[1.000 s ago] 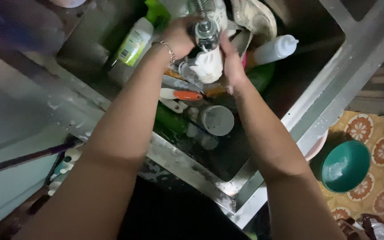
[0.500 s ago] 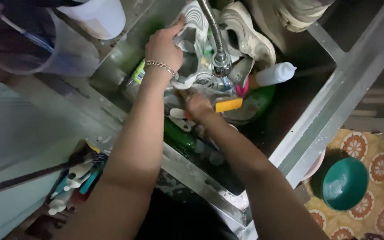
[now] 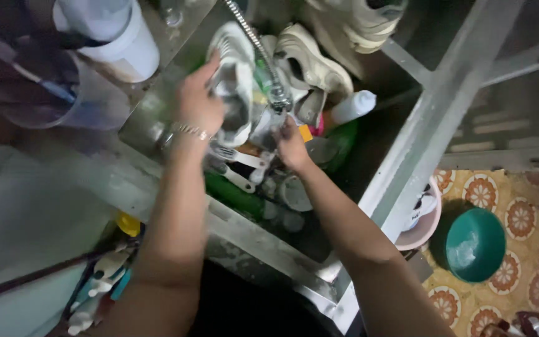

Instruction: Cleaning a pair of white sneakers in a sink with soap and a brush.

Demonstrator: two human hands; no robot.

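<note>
A pale sneaker has been lifted beside the faucet by the left hand, fingers closed round it; the right hand has dropped below the faucet, its grip not discernible.

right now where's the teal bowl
In the head view the teal bowl sits on the patterned floor mat at lower right, outside the sink, beside a pink basin.

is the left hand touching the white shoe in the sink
Touching. The head view shows the left hand gripping the white shoe, fingers wrapped over its edge, above the sink.
</note>
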